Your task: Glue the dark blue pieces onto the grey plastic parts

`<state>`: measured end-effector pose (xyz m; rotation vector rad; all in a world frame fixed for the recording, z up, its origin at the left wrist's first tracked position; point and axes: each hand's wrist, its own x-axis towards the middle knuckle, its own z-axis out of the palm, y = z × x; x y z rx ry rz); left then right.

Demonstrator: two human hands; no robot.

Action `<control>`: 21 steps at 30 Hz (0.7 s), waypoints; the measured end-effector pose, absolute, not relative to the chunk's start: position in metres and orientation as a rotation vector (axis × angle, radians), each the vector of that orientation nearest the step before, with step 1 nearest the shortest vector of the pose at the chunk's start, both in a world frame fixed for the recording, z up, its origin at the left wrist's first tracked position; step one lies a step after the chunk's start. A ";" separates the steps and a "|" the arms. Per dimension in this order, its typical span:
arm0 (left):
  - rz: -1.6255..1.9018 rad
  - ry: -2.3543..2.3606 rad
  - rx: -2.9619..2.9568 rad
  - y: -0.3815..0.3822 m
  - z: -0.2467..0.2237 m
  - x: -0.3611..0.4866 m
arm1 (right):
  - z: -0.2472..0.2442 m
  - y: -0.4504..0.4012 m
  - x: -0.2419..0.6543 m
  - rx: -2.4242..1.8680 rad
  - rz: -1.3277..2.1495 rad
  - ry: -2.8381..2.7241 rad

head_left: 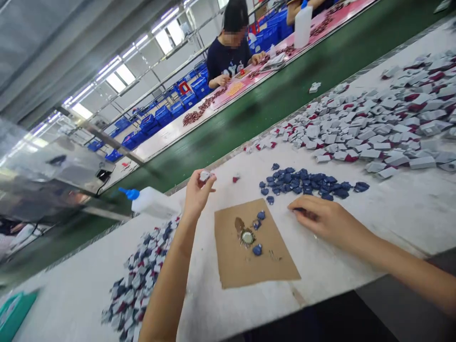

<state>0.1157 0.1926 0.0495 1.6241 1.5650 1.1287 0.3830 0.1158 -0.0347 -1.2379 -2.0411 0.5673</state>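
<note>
A small grey-white piece (205, 175) is pinched in a worker's left hand (198, 192), raised beyond the far left corner of a cardboard sheet (231, 273). The right hand (318, 216), near a heap of dark blue parts (306, 181), grips a small dark piece (299, 209) (its kind is hard to make out from where I stand). The step in hand appears to be picking up parts, one per hand; the next move would seem to call for a steady pinch and care around the round metal cap (247, 237) on the sheet. White tabletop (289, 235) separates sheet and right hand, leaving room inward; a blue-tipped bottle (153, 202) sits beside the left forearm (174, 275). Past the far edge runs green floor (231, 126), then a co-worker (228, 54) at a bench (249, 84).
</note>
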 end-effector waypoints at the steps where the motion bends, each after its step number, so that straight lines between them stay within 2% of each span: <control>1: 1.124 1.556 1.562 0.165 0.052 0.109 | -0.030 0.111 0.379 -1.232 0.674 -2.028; 6: 1.192 1.578 1.269 0.058 0.046 0.095 | -0.006 0.087 0.343 -1.226 1.136 -1.927; 12: 1.271 1.443 0.846 -0.008 0.013 0.111 | 0.005 0.075 0.310 -1.161 1.464 -1.737; 16: 1.351 1.383 0.720 -0.021 -0.007 0.125 | 0.005 0.073 0.307 -1.196 1.377 -1.812; 21: 1.412 1.386 0.664 -0.029 -0.013 0.130 | 0.005 0.080 0.299 -1.222 0.928 -2.204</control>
